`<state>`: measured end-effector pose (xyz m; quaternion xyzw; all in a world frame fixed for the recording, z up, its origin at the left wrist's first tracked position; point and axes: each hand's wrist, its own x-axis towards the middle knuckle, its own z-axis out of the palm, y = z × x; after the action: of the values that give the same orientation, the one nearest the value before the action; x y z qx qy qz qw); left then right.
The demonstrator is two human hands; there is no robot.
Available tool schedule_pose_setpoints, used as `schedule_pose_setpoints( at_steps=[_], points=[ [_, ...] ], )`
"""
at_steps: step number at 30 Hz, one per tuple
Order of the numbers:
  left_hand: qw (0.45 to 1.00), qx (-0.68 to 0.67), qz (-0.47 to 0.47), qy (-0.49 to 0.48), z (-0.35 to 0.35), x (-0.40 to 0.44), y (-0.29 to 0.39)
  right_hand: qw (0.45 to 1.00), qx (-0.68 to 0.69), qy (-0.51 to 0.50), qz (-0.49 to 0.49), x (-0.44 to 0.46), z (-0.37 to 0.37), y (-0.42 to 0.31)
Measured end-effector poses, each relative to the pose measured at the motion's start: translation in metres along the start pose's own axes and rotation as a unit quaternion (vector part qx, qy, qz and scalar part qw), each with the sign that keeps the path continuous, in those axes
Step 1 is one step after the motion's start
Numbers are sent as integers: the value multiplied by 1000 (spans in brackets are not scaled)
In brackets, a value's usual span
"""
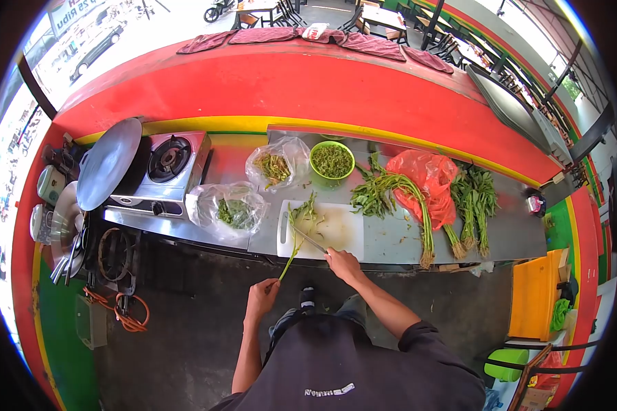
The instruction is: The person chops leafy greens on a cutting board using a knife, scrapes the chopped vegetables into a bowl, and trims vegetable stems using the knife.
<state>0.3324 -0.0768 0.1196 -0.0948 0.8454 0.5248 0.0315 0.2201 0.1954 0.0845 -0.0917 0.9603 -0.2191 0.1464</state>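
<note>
My left hand is closed around the lower end of a water spinach stalk, just off the counter's front edge. The stalk slants up, its leafy top lying over the white cutting board. In my right hand is a knife, its blade pointing up and left across the board beside the stalk. Whether the blade touches the stalk I cannot tell. Behind the board stands a green bowl filled with cut greens. Right of the board lie bunches of water spinach with roots on.
Plastic bags of greens and trimmings lie left of the board. A gas stove and a large wok are farther left. A red plastic bag sits among the bunches. The red wall bounds the counter's back.
</note>
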Motion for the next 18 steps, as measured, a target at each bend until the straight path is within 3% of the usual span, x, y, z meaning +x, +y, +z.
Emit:
schedule_pose_setpoints(
  at_steps=[7,18],
  points=[
    [1000,-16,-16,16,-6,-7,6,999,-18,7,-37,6,4,8],
    [1000,-1,-9,21,-11,-5,15,1000,-26,0,-11,-1,1,2]
  ],
)
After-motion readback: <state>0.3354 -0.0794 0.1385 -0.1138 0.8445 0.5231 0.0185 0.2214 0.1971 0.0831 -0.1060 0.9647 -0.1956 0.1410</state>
